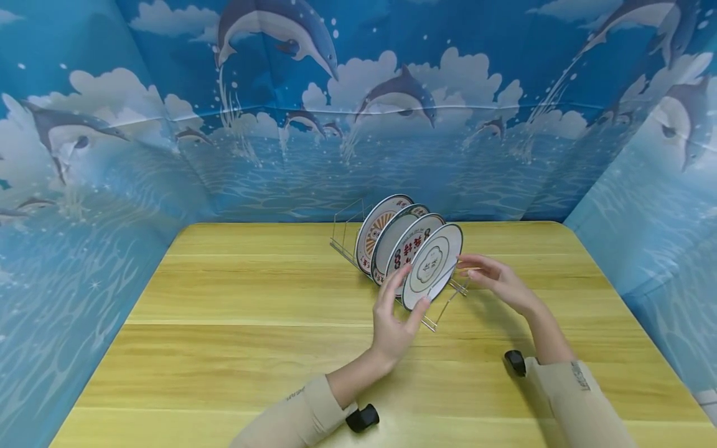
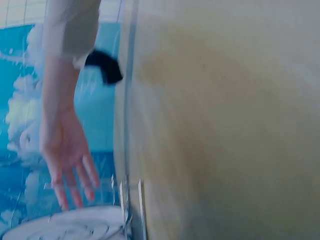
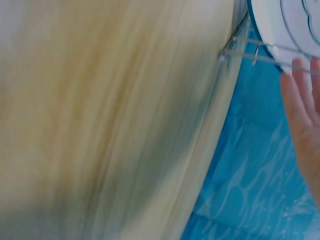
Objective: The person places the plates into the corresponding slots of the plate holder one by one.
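Note:
Several round decorated plates stand on edge in a row in a wire rack [image 1: 434, 325]. The front plate [image 1: 432, 267], white with a dark rim, is the nearest to both hands. My left hand [image 1: 394, 323] is at its lower left edge, fingers and thumb spread, fingertips right at the rim. On the other side, my right hand [image 1: 504, 286] has its loosely bent fingertips beside the right rim. In the left wrist view, a hand [image 2: 67, 150] extends straight fingers over the plate [image 2: 75, 222]. Part of a hand [image 3: 305, 115] also shows by the plate in the right wrist view.
Behind the front plate stand a plate with red characters [image 1: 411, 246], a green-patterned one [image 1: 386, 242] and one with an orange sunburst [image 1: 376, 230]. The rack rests on a wooden table [image 1: 235, 348], with a dolphin-print cloth [image 1: 252, 168] around its back and sides.

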The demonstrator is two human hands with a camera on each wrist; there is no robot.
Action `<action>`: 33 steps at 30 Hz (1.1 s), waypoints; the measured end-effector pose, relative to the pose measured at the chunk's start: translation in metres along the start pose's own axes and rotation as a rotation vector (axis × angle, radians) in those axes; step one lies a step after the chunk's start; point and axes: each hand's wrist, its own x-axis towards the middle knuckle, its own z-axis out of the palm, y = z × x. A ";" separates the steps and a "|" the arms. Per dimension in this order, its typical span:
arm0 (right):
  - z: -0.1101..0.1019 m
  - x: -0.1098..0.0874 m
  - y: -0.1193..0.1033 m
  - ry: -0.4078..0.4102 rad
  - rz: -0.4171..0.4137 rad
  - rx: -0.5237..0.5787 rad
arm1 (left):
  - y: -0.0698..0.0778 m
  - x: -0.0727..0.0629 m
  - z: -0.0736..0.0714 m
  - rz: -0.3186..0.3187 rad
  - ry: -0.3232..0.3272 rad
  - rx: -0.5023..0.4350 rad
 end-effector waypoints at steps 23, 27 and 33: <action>0.004 0.002 0.005 -0.181 0.050 0.238 | -0.001 -0.041 0.039 -0.476 -0.096 0.106; 0.014 -0.006 -0.001 -0.149 0.064 0.198 | 0.001 -0.040 0.029 -0.477 -0.067 0.104; 0.040 -0.016 -0.013 -0.081 0.033 0.170 | -0.009 -0.040 0.008 -0.422 -0.008 0.058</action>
